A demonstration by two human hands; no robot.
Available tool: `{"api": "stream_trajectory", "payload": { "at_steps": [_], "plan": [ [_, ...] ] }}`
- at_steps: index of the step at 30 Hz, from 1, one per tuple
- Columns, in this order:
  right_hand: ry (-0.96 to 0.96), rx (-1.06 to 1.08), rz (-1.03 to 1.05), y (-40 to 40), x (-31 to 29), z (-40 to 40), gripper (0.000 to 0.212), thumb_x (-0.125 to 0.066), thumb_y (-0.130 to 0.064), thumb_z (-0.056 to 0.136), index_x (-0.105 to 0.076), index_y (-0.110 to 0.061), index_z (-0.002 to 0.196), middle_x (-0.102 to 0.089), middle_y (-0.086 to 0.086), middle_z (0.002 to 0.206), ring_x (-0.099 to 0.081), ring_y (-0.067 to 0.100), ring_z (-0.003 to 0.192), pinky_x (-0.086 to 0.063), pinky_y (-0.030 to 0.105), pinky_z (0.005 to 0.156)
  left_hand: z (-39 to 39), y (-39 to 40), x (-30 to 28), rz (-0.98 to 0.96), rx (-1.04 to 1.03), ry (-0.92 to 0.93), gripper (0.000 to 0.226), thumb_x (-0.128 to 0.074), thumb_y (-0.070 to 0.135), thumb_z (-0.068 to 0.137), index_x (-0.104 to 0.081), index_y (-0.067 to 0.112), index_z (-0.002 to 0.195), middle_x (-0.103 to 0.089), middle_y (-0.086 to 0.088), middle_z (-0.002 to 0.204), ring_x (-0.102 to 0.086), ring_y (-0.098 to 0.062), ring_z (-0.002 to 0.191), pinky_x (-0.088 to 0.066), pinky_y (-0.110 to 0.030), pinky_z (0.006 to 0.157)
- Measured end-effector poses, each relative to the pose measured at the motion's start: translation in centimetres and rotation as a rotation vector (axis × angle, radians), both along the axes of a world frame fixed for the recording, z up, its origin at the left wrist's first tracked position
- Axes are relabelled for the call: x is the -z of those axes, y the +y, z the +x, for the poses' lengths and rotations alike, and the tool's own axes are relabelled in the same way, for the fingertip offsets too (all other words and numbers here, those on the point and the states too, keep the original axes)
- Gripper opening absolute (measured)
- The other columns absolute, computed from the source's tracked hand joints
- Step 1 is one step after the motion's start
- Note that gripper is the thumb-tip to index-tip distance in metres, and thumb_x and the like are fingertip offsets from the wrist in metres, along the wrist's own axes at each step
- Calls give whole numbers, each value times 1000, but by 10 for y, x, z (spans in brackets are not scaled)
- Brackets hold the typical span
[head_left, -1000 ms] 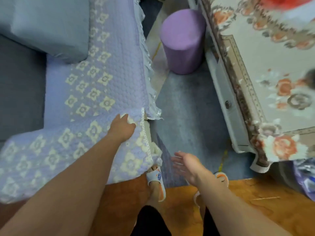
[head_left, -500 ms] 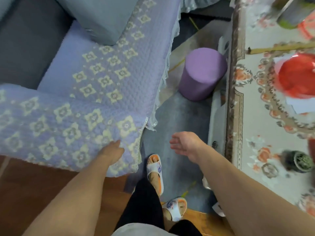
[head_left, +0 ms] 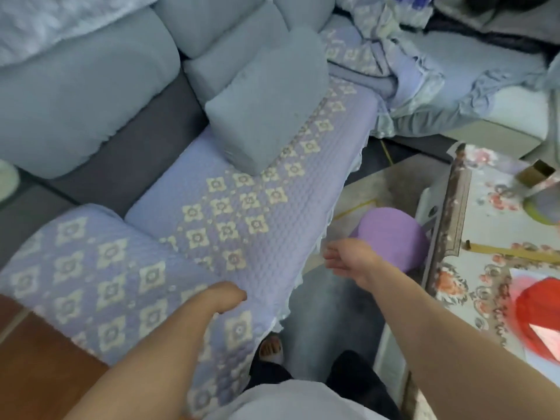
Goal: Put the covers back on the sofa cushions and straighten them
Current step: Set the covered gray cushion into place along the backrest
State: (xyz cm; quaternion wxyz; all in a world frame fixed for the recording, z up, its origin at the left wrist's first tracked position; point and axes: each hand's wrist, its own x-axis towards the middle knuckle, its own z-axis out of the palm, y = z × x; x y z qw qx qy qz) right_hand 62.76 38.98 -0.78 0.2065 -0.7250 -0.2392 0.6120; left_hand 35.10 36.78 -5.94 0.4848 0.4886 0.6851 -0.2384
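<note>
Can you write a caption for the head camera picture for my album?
Left hand on the purple patterned sofa cover, right hand open above the floor.

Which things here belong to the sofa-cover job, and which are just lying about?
Job: quilted purple cover; loose grey cushion; crumpled covers; left hand; right hand.
Lying about: purple stool; floral table; red object.

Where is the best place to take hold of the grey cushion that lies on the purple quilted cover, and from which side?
Probably grip the grey cushion at its near lower corner, coming from the front of the sofa. That corner points toward the person and rests free on the quilted cover, while its far side is pressed against the back cushions. The right hand is free and open; the left hand rests on the cover.
</note>
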Motion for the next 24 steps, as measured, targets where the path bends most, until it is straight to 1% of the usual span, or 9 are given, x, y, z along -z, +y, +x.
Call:
{"api": "stream_trajectory", "payload": {
  "at_steps": [3, 5, 7, 10, 13, 17, 20, 22, 24],
  "plan": [
    [13, -7, -22, 41, -14, 41, 15, -48, -19, 99, -60, -13, 92, -64, 5, 87, -61, 19, 73, -50, 33, 77, 23, 69, -21, 159, -137, -31, 33, -45, 28, 101, -56, 7, 125, -57, -7, 92, -56, -18, 75, -42, -24, 54],
    [19, -31, -71, 72, -21, 62, 19, -44, -14, 99, -54, -17, 83, -57, 5, 78, -52, 17, 64, -42, 27, 63, 42, 104, -31, 262, -260, -87, 36, -48, 27, 97, -63, 1, 118, -65, -17, 103, -63, -26, 82, -53, -31, 69],
    [-15, -73, -74, 120, -28, 84, 22, -41, -8, 98, -47, -17, 79, -47, 5, 70, -42, 17, 57, -30, 24, 56, 67, 133, -42, 331, -316, -125, 36, -48, 25, 95, -65, 1, 115, -67, -18, 111, -66, -31, 96, -53, -33, 77],
    [-78, -142, 31, 193, -46, 88, 10, -48, -9, 95, -55, -9, 89, -59, 9, 79, -56, 21, 65, -45, 31, 68, 92, 157, -64, 420, -379, -139, 23, -48, 24, 95, -68, 13, 98, -69, -14, 104, -66, -30, 98, -44, -27, 66],
    [-68, -288, 92, 248, -66, 60, 13, -50, -11, 96, -59, -4, 101, -66, 12, 93, -63, 24, 77, -50, 36, 78, 96, 167, -87, 440, -490, -156, 16, -51, 25, 95, -65, 17, 92, -65, -7, 92, -62, -22, 83, -44, -24, 66],
    [-17, -553, 152, 292, -85, -12, 11, -48, -12, 97, -58, -8, 95, -61, 10, 87, -61, 22, 70, -47, 30, 66, 74, 171, -116, 452, -645, -152, 26, -53, 31, 96, -71, 19, 111, -69, -4, 107, -65, -24, 99, -49, -29, 82],
    [20, -713, 175, 312, -84, -68, 12, -46, -12, 99, -55, -11, 91, -56, 6, 82, -58, 19, 66, -45, 29, 62, 52, 180, -121, 469, -760, -116, 30, -52, 32, 98, -68, 18, 120, -68, -8, 108, -65, -29, 103, -48, -30, 78],
    [21, -768, 160, 321, -78, -93, 9, -47, -15, 99, -55, -10, 99, -56, 5, 87, -58, 19, 68, -48, 29, 62, 38, 185, -120, 472, -822, -113, 27, -52, 32, 98, -66, 20, 117, -65, -8, 98, -64, -26, 88, -44, -27, 67],
    [-8, -827, 133, 334, -71, -105, 16, -48, -17, 98, -55, -11, 111, -56, 5, 94, -60, 18, 70, -50, 29, 59, 28, 197, -112, 454, -885, -131, 25, -51, 30, 97, -66, 16, 111, -60, -7, 91, -57, -23, 77, -39, -27, 62]
  ]
}}
